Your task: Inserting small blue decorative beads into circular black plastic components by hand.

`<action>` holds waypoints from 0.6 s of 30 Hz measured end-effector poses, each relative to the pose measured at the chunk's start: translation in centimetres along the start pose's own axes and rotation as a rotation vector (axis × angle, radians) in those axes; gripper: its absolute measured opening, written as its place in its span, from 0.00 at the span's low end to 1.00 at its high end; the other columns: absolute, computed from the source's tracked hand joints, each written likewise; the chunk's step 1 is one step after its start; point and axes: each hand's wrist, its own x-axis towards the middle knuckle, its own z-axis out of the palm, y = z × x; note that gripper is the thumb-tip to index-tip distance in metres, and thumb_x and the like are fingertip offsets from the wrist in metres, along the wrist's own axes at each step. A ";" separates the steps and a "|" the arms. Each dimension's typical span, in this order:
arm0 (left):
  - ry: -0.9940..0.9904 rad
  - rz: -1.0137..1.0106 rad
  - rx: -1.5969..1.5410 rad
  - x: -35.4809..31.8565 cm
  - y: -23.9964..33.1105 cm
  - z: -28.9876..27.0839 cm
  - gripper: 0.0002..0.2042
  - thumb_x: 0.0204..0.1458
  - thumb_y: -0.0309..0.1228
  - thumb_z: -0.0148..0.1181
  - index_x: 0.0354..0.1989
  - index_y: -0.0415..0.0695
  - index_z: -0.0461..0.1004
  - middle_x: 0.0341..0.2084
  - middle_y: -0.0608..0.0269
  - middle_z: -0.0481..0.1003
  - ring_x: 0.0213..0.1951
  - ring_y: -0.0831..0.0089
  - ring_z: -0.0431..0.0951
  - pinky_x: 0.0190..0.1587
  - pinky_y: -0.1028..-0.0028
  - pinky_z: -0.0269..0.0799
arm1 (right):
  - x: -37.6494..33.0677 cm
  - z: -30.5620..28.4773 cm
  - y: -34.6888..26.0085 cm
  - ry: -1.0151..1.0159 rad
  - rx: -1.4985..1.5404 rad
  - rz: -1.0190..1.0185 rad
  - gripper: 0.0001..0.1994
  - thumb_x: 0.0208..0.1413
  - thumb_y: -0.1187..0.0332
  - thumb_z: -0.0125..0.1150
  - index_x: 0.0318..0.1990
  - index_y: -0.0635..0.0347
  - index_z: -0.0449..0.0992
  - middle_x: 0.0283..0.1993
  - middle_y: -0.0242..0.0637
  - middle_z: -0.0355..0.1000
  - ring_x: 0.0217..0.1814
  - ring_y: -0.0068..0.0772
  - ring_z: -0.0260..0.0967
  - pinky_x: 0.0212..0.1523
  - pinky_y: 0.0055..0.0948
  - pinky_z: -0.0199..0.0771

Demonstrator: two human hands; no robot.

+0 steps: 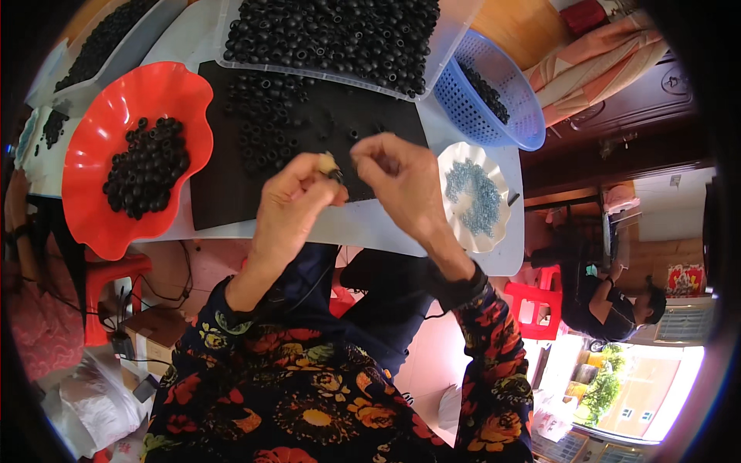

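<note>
My left hand (289, 202) is closed over the near part of a dark mat (212, 181), pinching a small black piece (336, 176) that looks like the hollow beads around it. Something pale yellow (326, 163) covers a fingertip of that hand. Just to its right, my right hand (405, 184) has its fingers curled into a pinch; what they hold, if anything, cannot be made out. Loose black beads (262, 123) lie spread on the mat beyond both hands. A white scalloped plate (502, 189) beside my right wrist carries small clear bluish pieces (472, 197).
A red wavy-edged bowl (85, 166) holding black beads stands left. Behind the mat is a clear bin (340, 75) full of them. A blue basket (525, 116) sits back right, another bin (127, 65) back left. Red stools (532, 309) and a seated person (610, 305) are at right.
</note>
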 end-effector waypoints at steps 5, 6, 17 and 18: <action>-0.041 -0.062 0.124 0.0 0.3 0.6 0.07 0.51 0.21 0.51 0.38 0.39 0.71 0.23 0.69 0.72 0.28 0.85 0.72 0.35 0.82 0.67 | 6.1 0.5 1.5 0.029 -0.354 -0.338 0.07 0.46 0.72 0.59 0.34 0.63 0.78 0.28 0.45 0.76 0.30 0.45 0.75 0.34 0.36 0.75; -0.053 -0.083 0.126 0.0 0.4 0.4 0.07 0.52 0.22 0.52 0.39 0.39 0.71 0.24 0.68 0.73 0.30 0.83 0.72 0.37 0.81 0.67 | 6.8 0.9 1.4 0.025 -0.357 -0.344 0.07 0.46 0.72 0.59 0.34 0.63 0.78 0.28 0.45 0.76 0.30 0.45 0.75 0.34 0.36 0.75; -0.073 -0.098 0.154 -0.2 0.2 0.0 0.07 0.54 0.24 0.51 0.39 0.37 0.71 0.25 0.66 0.74 0.31 0.81 0.73 0.40 0.78 0.68 | 6.2 0.9 0.6 0.058 -0.236 -0.137 0.08 0.45 0.72 0.61 0.35 0.61 0.78 0.26 0.36 0.74 0.29 0.29 0.75 0.32 0.27 0.74; -0.071 -0.075 0.145 -0.2 0.2 0.0 0.07 0.53 0.24 0.51 0.40 0.37 0.71 0.25 0.66 0.74 0.31 0.81 0.73 0.40 0.78 0.68 | 5.5 0.4 0.6 0.068 -0.099 -0.061 0.10 0.45 0.74 0.61 0.37 0.63 0.77 0.26 0.33 0.73 0.29 0.23 0.74 0.31 0.22 0.72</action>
